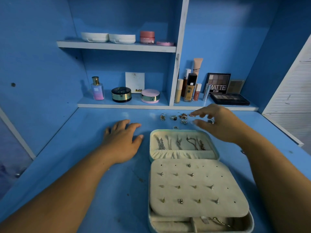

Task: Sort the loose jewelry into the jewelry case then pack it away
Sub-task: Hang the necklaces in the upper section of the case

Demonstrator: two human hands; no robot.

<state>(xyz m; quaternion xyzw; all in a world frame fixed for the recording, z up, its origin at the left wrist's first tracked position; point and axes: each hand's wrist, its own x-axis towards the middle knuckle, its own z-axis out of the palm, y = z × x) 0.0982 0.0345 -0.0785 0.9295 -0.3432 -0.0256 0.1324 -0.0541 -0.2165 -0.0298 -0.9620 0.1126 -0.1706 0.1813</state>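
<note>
The left hand (122, 140) lies palm down on the desk (84, 165), just left of the case (178, 131). Its fingers are relaxed and slightly spread, and it holds nothing.

The right hand (218, 123) hangs above the desk behind the case, reaching leftward to the loose rings. Forefinger and thumb stretch out with a moderate gap, and nothing sits between their tips. The forefinger tip is at the right end of the ring cluster. A dark ring (210, 121) shows in the gap close to the palm. The hand is blurred there, so I cannot tell whether the other fingers grip it or it lies on the desk beneath.

The rest of the rings lie on the desk between the case and the low shelf (117, 105): a claw-like ring (162, 117) at the left, a black-stone ring (173, 117) beside it, then a coppery ring (183, 116) and a silver ring (184, 121) bunched together. A small ring (175, 127) lies alone just beyond the case's far rim.

The case lies open in the middle of the desk. Its lid holds several chains (178, 142) hanging above a gathered pocket. A cream panel (198, 187) stuck with studs covers most of the base. One more chain shows in the near compartment.

Cosmetics (190, 88) stand on the shelves behind.
</note>
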